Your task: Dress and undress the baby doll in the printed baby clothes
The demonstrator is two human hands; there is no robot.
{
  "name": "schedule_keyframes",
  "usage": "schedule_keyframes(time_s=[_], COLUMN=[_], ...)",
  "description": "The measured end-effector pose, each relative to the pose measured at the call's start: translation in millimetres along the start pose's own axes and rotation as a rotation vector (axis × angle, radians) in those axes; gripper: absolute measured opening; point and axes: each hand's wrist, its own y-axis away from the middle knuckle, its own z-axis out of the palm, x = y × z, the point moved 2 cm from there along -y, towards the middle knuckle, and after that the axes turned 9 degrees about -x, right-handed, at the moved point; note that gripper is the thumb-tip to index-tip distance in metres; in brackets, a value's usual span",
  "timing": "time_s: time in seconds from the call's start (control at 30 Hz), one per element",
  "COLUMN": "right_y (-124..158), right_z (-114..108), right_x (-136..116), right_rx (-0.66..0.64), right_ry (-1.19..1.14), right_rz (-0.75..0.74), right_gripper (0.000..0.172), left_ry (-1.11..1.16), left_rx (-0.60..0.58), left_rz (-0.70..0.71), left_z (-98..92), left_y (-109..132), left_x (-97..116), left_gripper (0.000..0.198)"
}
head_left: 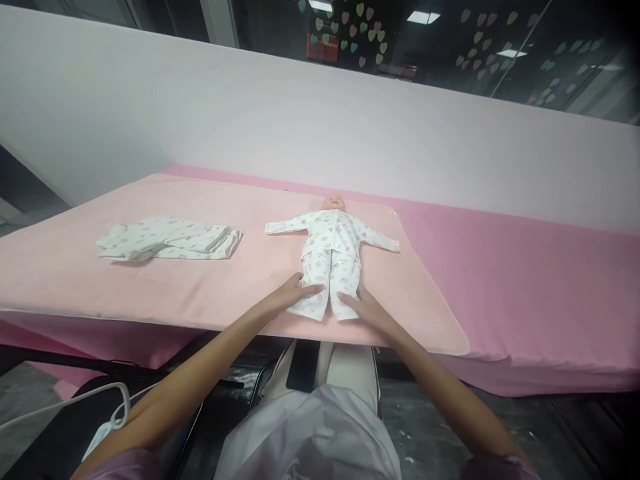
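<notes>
A baby doll (334, 202) lies on its back on the peach mat, head toward the wall. It is dressed in a white patterned long-sleeved top (333, 230) and matching trousers (316, 267), with both sleeves spread to the sides. My left hand (296, 293) grips the left trouser leg near its lower end, thumb on top. On the other leg, my right hand (364, 305) holds the same way from the outer side. The fingers under the cloth are partly hidden. No feet show past the trouser cuffs.
Folded white patterned clothes (170, 239) lie on the mat to the left. The peach mat (240, 287) covers part of a pink-draped table (525, 280) against a white partition (320, 127). A black phone (303, 365) rests on my lap; a white cable (123, 393) hangs at lower left.
</notes>
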Motion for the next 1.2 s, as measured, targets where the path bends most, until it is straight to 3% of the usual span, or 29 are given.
schedule_keyframes(time_s=[0.1,0.23,0.37,0.57,0.7,0.77,0.87,0.93,1.0,1.1,1.2], right_y=[1.9,11.1,22.2,33.2,39.6,45.2,57.5,65.8,71.2,74.3,74.6], right_z=[-12.1,-34.1,-39.0,-26.2,-28.3,-27.0,-17.3,-4.7,10.7,30.5,41.6], right_x=[-10.6,-27.6,-32.2,-4.2,13.4,16.2,14.5,14.3,18.2,30.7,43.6], right_rx=[0.029,-0.036,-0.046,0.016,0.141,0.217,0.403,0.426,0.299,0.121,0.124], right_ry=[-0.278,-0.461,-0.36,-0.004,0.367,0.539,0.757,0.837,0.872,0.882,0.918], right_rz=[0.096,0.085,0.137,0.168,0.128,0.073,-0.123,-0.287,-0.391,-0.401,-0.383], right_gripper=[0.058,0.053,0.05,0.045,0.045,0.044,0.046,0.051,0.056,0.065,0.073], left_ry=[0.233,0.231,0.115,0.054,-0.309,-0.609,-0.964,-1.098,-1.183,-1.255,-1.286], left_rx=[-0.081,0.0,-0.014,-0.103,0.007,0.174,0.409,0.407,0.321,0.272,0.282], left_rz=[-0.022,-0.026,-0.055,-0.043,0.027,0.107,0.366,0.556,0.672,0.7,0.672], left_z=[-12.6,-33.1,-30.0,-6.9,-3.0,2.0,20.4,37.1,51.3,61.4,62.4], left_y=[13.9,29.1,36.0,45.2,60.0,69.7,83.4,88.1,87.8,82.2,77.7], left_x=[18.6,36.6,29.3,-3.5,-14.3,-16.7,-21.0,-28.1,-38.3,-53.9,-63.6], left_gripper=[0.077,0.088,0.097,0.093,0.087,0.081,0.065,0.062,0.071,0.086,0.091])
